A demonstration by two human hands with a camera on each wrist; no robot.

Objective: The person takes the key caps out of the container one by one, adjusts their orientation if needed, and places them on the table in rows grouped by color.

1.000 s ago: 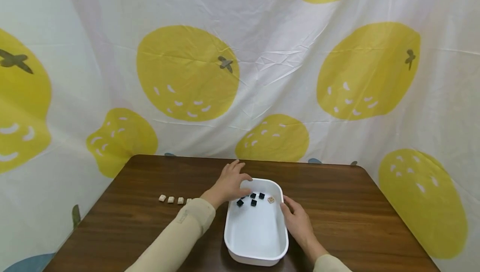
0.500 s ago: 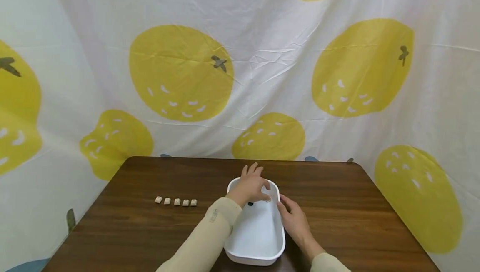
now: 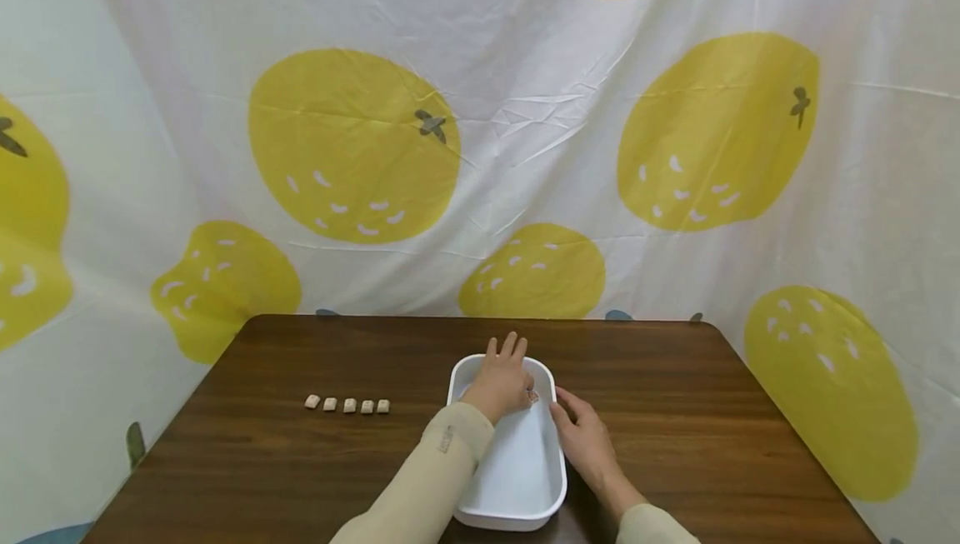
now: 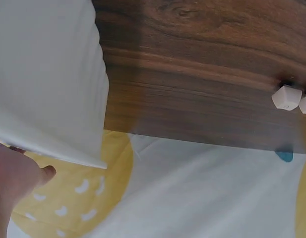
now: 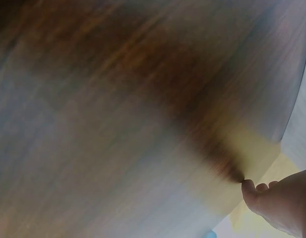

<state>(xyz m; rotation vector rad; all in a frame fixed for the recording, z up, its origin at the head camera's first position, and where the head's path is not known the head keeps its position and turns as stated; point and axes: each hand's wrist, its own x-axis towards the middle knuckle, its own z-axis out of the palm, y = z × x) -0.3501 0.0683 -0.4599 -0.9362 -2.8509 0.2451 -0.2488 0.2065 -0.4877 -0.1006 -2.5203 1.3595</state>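
Note:
A white rectangular tray [image 3: 508,520] stands on the table. My left hand [image 3: 498,387] reaches into its far end, thumb and index finger drawn together at a pinkish keycap [image 3: 533,396], pinching it, while the other fingers point away. That hand covers the dark keycaps lying in the tray. Against the tray's right side rests my right hand [image 3: 588,441], its fingers fairly straight along the outer wall. In the left wrist view the tray wall [image 4: 48,74] hides most of the left hand [image 4: 14,176]. Several cream keycaps [image 3: 349,405] sit in a row left of the tray.
The dark wooden table [image 3: 697,411] has its far edge close to a white cloth [image 3: 525,136] printed with yellow lemons. Two of the cream keycaps [image 4: 286,98] show at the right of the left wrist view. The right wrist view is largely blurred wood.
My left hand has moved right and down into the tray, its thumb and index finger closing at the pinkish keycap. My right hand stays at the tray's side. The head view has shifted slightly.

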